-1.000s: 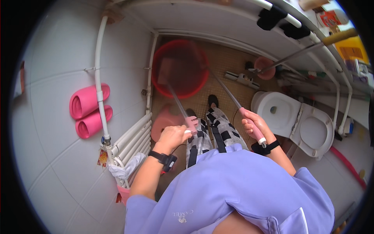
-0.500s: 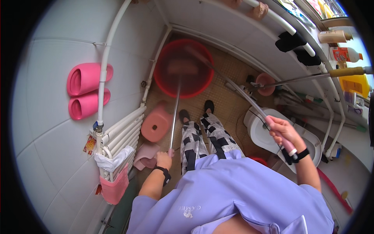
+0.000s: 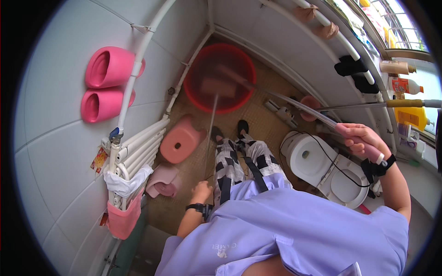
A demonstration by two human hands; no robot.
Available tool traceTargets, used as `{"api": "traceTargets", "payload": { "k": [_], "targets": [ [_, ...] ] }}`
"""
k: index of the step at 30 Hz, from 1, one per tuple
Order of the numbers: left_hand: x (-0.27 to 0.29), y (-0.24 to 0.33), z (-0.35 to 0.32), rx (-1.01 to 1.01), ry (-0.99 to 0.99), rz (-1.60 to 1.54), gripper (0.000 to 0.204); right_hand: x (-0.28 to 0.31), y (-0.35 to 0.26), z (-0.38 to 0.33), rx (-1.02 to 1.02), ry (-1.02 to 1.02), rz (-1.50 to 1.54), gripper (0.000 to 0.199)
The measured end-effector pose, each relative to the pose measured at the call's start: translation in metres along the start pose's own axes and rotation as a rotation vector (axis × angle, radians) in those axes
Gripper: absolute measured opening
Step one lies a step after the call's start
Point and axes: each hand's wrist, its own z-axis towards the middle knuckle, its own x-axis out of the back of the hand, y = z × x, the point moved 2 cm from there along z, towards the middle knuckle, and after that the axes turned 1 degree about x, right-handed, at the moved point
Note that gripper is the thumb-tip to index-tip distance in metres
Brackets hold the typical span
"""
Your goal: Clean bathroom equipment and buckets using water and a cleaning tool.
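Observation:
In the red basin [image 3: 252,69] at the far end, dark-looking water surrounds a broad, pale pink mop head [image 3: 218,86]. A thin metal mop pole [image 3: 212,124] runs from it toward me, blurred along its length. My left hand [image 3: 201,192] is closed around the near end of this pole, low beside my leg. The fingers of my right hand [image 3: 361,137] wrap round the pink grip of a second long metal pole [image 3: 299,105]. That pole slants over the floor into the basin, where its far end is blurred.
A pink stool [image 3: 178,143] and a pale pink item [image 3: 164,180] stand at the left, near the white radiator [image 3: 140,149]. Pink slippers [image 3: 110,66] hang on the left wall. The toilet [image 3: 306,154] is at the right, below another pole with a yellow grip [image 3: 404,103].
My right hand has moved right and slightly upward with its pole, further from my body. The left hand has shifted slightly right and down. The mop head is still in the basin.

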Motion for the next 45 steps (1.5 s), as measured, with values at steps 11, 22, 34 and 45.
{"api": "traceTargets", "payload": {
  "k": [11,22,34,45],
  "targets": [
    [-0.110,-0.171,-0.019,0.621,0.198,-1.738,0.062,-0.019,-0.049,0.069,-0.012,0.163,-0.284,0.040],
    [-0.195,-0.151,0.041,0.633,0.312,-1.548,0.038,-0.030,0.004,0.122,0.027,0.108,-0.417,0.041],
    [-0.287,-0.227,0.151,0.564,0.144,-1.136,0.026,-0.106,0.106,0.167,0.084,0.427,-0.306,0.040],
    [-0.460,-0.206,0.246,0.553,-0.154,-1.098,0.039,-0.162,0.155,0.206,-0.001,0.276,-0.340,0.047]
  ]
}}
